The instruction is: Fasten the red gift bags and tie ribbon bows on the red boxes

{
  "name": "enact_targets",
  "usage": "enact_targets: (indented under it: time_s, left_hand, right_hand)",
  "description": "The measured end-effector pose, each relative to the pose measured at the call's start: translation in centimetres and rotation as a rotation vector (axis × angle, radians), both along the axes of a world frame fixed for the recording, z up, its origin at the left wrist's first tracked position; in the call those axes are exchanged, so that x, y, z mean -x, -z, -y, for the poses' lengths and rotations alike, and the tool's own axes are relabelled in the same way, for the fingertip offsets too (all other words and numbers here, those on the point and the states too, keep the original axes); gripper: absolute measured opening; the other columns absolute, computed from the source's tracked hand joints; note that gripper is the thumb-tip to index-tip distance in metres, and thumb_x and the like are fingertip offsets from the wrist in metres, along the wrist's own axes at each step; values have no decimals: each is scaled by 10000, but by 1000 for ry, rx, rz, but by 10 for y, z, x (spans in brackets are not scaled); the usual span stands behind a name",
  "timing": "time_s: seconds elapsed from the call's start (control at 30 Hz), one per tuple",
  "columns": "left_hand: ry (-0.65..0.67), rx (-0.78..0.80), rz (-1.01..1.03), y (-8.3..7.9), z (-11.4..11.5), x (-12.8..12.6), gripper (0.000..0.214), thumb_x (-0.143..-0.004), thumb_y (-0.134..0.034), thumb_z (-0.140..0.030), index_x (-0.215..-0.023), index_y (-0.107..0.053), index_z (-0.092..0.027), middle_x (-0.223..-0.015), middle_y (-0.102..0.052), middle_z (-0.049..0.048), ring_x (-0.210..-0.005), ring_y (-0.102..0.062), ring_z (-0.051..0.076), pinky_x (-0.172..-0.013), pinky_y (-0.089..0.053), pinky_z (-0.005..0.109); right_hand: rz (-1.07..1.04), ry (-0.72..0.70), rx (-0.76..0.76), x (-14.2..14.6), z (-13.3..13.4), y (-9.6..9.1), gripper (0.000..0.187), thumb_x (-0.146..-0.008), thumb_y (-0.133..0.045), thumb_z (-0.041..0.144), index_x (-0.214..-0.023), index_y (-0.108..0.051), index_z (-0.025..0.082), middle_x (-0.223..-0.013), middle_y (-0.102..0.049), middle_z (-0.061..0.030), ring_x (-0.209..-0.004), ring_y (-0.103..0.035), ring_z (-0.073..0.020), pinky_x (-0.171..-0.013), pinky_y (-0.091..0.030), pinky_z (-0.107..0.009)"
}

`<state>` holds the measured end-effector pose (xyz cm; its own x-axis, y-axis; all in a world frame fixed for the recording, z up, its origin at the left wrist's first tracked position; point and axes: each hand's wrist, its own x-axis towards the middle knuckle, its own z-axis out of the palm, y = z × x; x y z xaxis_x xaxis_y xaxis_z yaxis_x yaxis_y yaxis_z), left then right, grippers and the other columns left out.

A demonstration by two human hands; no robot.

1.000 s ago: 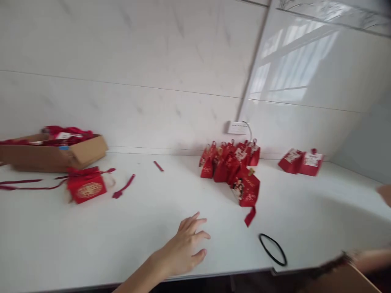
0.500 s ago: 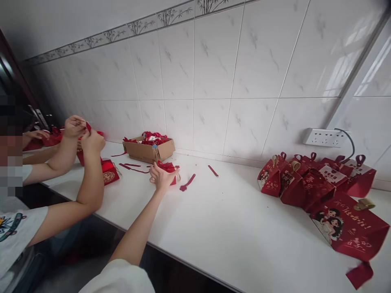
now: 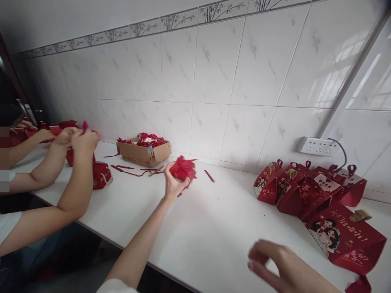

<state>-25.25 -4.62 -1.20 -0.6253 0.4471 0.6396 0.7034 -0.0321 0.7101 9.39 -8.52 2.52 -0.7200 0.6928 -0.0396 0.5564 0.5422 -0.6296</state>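
Note:
My left hand (image 3: 172,183) is raised over the white counter (image 3: 214,228) and grips a small red gift box (image 3: 182,169) with loose ribbon ends. My right hand (image 3: 279,266) comes in low at the front right, blurred, fingers curled with nothing visible in them. A cluster of finished red gift boxes (image 3: 305,187) stands by the wall at right. A larger flat red gift bag (image 3: 348,238) with a cartoon couple lies in front of it.
A cardboard box (image 3: 143,151) of red ribbons sits by the wall, with loose ribbons (image 3: 131,171) beside it. Another person's hands (image 3: 76,140) work on a red box at left; a red box (image 3: 102,175) stands below them. A wall socket (image 3: 317,146) is at right.
My left hand has lifted the red gift box off the counter and brought it toward me. My right hand has come into view at the lower right.

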Motion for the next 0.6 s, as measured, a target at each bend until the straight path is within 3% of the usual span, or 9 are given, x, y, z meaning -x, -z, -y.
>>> enact_targets:
  time_s: [0.07,0.1,0.17,0.27,0.33,0.43,0.6]
  left_hand:
    - [322,-47,-170,0,-7,-29,911,-555,-693,-306,-1295,-165,-241,-1255,-429,124,-1158,-486,268,-960,-436,410]
    - [480,-75,-246,1,-11,-45,923,-534,-690,-303,-1296,-172,-239,-1232,-444,121,-1122,-511,272,-940,-451,417]
    - [751,-126,-360,9,-22,-75,924,-516,-662,-286,-1302,-182,-218,-1189,-458,125,-1068,-536,282,-911,-466,446]
    - [972,-78,-426,27,-34,-108,890,-538,-625,-288,-1315,-200,-198,-1177,-458,134,-1088,-524,306,-919,-466,480]
    - [1034,-8,-443,40,-38,-118,892,-582,-611,-308,-1347,-165,-206,-1261,-410,158,-1193,-453,343,-975,-423,524]
    - [1006,76,-401,47,-42,-119,926,-639,-603,-305,-1397,-77,-218,-1400,-289,183,-1327,-286,383,-1050,-308,596]
    - [958,267,-307,31,-45,-127,990,-639,-651,-274,-1412,-40,-173,-1467,-149,216,-1386,-121,400,-1060,-296,590]
  right_hand:
    - [-205,131,88,14,-25,-4,375,-790,-477,594,-880,-621,260,-958,-670,-53,-596,-630,-192,-646,-521,-363]
    - [-347,239,107,18,-41,0,427,-779,-485,615,-966,-601,250,-1054,-643,-72,-669,-644,-201,-708,-522,-374]
    - [-655,404,214,24,-73,16,533,-758,-482,657,-1086,-554,243,-1246,-541,-104,-1024,-597,-258,-823,-506,-380]
    - [-878,486,568,24,-109,48,657,-758,-383,728,-1169,-514,232,-1293,-503,-140,-1136,-535,-299,-803,-505,-427]
    - [-900,347,678,23,-116,64,650,-779,-361,722,-1147,-549,220,-1235,-561,-137,-1109,-551,-297,-837,-484,-452]
    - [-927,174,626,22,-112,77,565,-822,-372,670,-1094,-610,235,-1212,-596,-101,-1119,-536,-270,-917,-436,-449]
    - [-1033,216,514,20,-110,82,507,-842,-355,652,-1068,-619,283,-1221,-594,-54,-1120,-528,-248,-920,-435,-435]
